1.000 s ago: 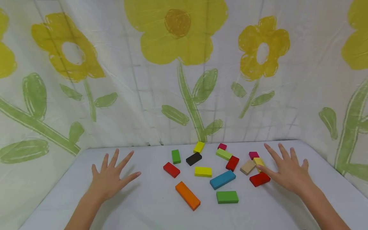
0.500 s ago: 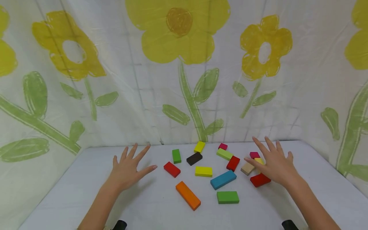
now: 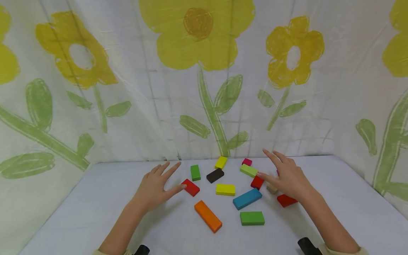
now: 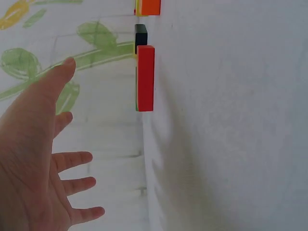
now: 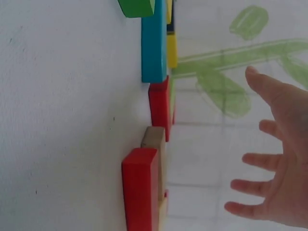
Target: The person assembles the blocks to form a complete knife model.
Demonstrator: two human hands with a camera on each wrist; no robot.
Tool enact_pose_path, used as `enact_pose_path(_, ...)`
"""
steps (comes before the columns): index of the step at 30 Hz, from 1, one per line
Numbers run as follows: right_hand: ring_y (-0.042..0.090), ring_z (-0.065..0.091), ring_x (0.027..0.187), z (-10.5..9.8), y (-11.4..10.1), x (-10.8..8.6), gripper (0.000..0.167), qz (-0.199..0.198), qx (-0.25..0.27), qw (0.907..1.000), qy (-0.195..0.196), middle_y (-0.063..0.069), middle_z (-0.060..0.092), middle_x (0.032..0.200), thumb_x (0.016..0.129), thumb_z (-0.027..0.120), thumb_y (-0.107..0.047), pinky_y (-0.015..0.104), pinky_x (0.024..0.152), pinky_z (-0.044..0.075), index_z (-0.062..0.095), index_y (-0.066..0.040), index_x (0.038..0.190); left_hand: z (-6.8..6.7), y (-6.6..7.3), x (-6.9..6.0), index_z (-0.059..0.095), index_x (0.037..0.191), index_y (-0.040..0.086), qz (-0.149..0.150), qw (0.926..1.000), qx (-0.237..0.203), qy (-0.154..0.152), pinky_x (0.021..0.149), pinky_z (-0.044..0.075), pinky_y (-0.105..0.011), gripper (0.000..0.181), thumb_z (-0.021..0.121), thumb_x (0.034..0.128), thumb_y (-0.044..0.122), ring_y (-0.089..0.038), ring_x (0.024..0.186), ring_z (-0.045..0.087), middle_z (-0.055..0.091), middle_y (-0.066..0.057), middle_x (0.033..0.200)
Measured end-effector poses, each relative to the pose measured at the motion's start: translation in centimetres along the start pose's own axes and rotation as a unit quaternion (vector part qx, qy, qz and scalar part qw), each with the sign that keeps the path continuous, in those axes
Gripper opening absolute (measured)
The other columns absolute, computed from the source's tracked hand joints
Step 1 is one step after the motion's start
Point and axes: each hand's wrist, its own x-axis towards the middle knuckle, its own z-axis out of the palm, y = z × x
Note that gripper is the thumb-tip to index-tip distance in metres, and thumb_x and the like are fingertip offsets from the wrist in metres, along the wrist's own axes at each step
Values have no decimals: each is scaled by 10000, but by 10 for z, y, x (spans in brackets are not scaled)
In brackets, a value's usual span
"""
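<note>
I hold my left hand in the air, its fingers apart and nearly straight, my left thumb stretched inward. My right hand mirrors it — fingers spread, right thumb pointing leftward. Both forearms slant forward and inward — bare above the pale cuffs.

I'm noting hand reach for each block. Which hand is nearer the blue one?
Right. The right hand hovers beyond the blue block and to its right; the left hand is farther off, well to its left, near the leftmost red block.
</note>
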Motion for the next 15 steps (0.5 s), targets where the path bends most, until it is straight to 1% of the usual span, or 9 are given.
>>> enact_pose_path(2, 591, 402, 1388, 2, -3, 0, 859, -97, 303, 9995, 21, 312, 405, 1593, 956, 753, -465, 797, 978, 447, 364, -117, 1639, 4, 1, -2, 470, 1610, 246, 66, 9997, -238, 10, 1114, 377, -742, 739, 650, 982, 591, -480, 1436, 457, 491, -205, 1590)
enact_pose_path(4, 565, 408, 1388, 4, -5, 0, 828, -184, 598, 9980, 3, 290, 436, 1581, 966, 759, -427, 757, 977, 482, 380, -110, 1630, 8, 2, -4, 505, 1589, 240, 85, 9979, -643, 9, 1095, 421, -717, 709, 678, 981, 560, -450, 1418, 486, 530, -175, 1563)
enact_pose_path(5, 554, 411, 1385, 5, -5, 0, 812, -209, 751, 9970, -12, 278, 452, 1574, 968, 762, -408, 736, 979, 496, 391, -105, 1624, 10, 3, -5, 523, 1577, 238, 84, 9958, -916, 13, 1093, 436, -701, 690, 698, 978, 535, -432, 1409, 501, 551, -155, 1547)
enact_pose_path(7, 530, 423, 1387, 8, -7, -1, 774, -254, 1016, 9945, -20, 252, 482, 1564, 970, 769, -366, 707, 1001, 501, 422, -90, 1604, 14, 3, -6, 557, 1552, 219, 85, 9884, -1516, 44, 1079, 473, -664, 648, 730, 979, 468, -400, 1385, 532, 587, -123, 1518)
enact_pose_path(8, 521, 449, 1370, 9, -8, -1, 754, -285, 1122, 9933, -17, 246, 502, 1549, 968, 776, -345, 685, 995, 518, 442, -81, 1590, 16, 3, -7, 573, 1537, 204, 84, 9829, -1841, 57, 1068, 494, -640, 626, 743, 980, 432, -385, 1361, 552, 606, -115, 1496)
enact_pose_path(10, 495, 502, 1326, 11, -9, -2, 717, -304, 1319, 9908, -28, 231, 540, 1519, 959, 789, -314, 631, 966, 558, 483, -69, 1560, 20, 3, -6, 606, 1504, 165, 92, 9686, -2484, 70, 1052, 535, -557, 575, 758, 982, 354, -355, 1307, 597, 647, -107, 1445)
enact_pose_path(13, 431, 575, 1247, 15, -10, -4, 665, -312, 1631, 9860, -109, 203, 589, 1473, 941, 813, -296, 527, 919, 600, 549, -66, 1506, 26, 4, -5, 636, 1450, 64, 137, 9415, -3367, -55, 1003, 576, -375, 497, 743, 999, 245, -348, 1221, 646, 678, -155, 1383)
enact_pose_path(15, 375, 599, 1193, 17, -10, -6, 627, -327, 1823, 9825, -199, 180, 623, 1433, 937, 818, -303, 442, 871, 612, 587, -68, 1470, 29, 5, -5, 629, 1433, 1, 156, 9218, -3863, -274, 975, 567, -265, 472, 717, 1015, 199, -347, 1207, 655, 675, -191, 1372)
